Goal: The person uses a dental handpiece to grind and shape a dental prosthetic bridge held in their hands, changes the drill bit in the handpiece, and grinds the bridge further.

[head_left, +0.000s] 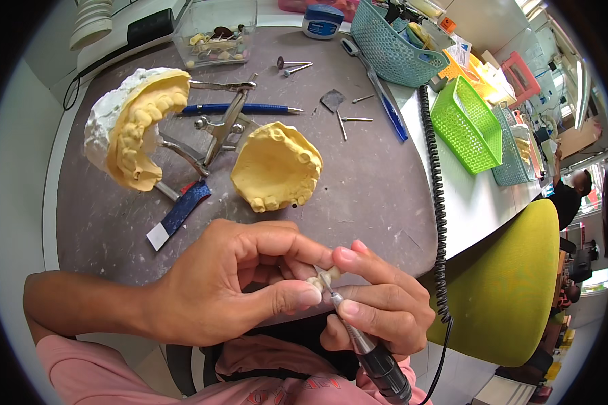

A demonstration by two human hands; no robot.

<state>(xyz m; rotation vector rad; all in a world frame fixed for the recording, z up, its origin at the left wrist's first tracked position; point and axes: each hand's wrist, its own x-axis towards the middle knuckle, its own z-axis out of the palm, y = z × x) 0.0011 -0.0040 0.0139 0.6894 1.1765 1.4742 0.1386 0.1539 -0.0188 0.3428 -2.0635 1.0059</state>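
Note:
Between thumb and fingers, my left hand pinches a small cream-white dental bridge. My right hand grips a dental handpiece, silver at the front and black behind, like a pen. Its thin bur tip meets the bridge or lies right against it; the exact contact is too small to tell. My hands are close together, and fingers hide part of the bridge. Beyond them lies a yellow plaster dental cast. Left of it, a yellow and white cast is mounted on a metal articulator.
A blue strip of articulating paper, a blue pen, loose burs and a blue-handled brush lie on the grey mat. Behind stand a clear box and a blue jar. Baskets and a coiled cord are at right.

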